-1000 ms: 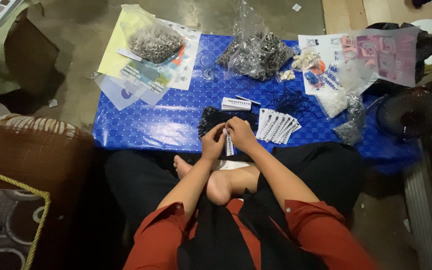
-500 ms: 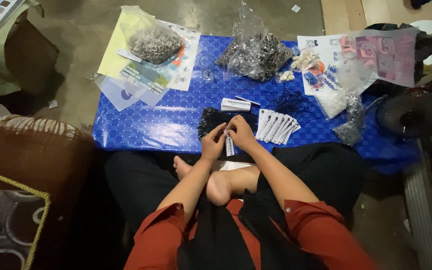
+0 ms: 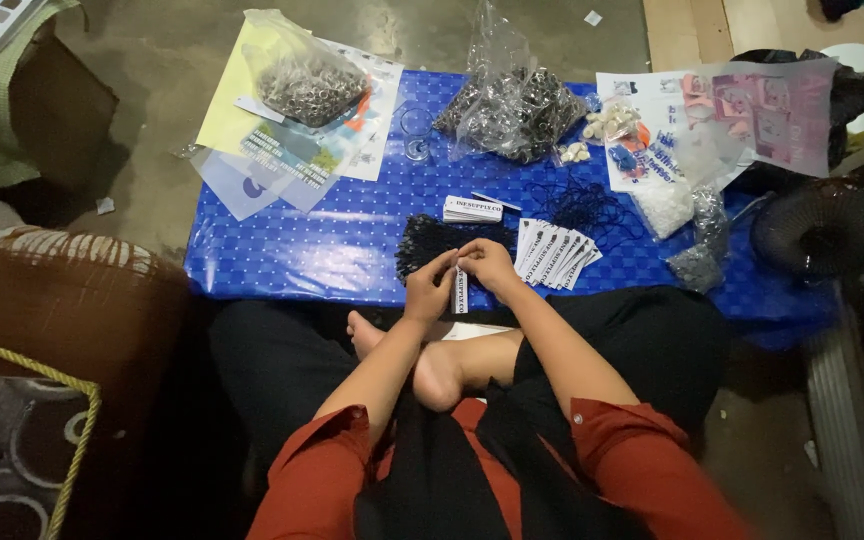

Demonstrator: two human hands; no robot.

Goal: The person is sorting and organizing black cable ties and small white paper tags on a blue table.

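Person sits cross-legged at a blue mat (image 3: 282, 262), both hands meeting at frame centre over a small white paper tag (image 3: 458, 292). Left hand (image 3: 430, 287) is curled, thumb and fingers pinched at the tag's upper edge; right hand (image 3: 488, 264) is also closed in a pinch on the tag from the other side. Whether a cord is between the fingers is too small to tell. Tag hangs upright just off the mat's near edge, above the person's foot. Just behind the hands lies a bundle of black cords (image 3: 432, 240); to the right, touching nearly, a fanned stack of tags (image 3: 552, 255); a smaller tag pile (image 3: 472, 208) sits a bit further up. Bags of metal rings (image 3: 507, 105) & (image 3: 310, 88) are at upper centre and upper left. Judged step: fitting a cord to one tag, mid-way. Next move prob. needs a fine pinch and steady hold at the tag's top end.
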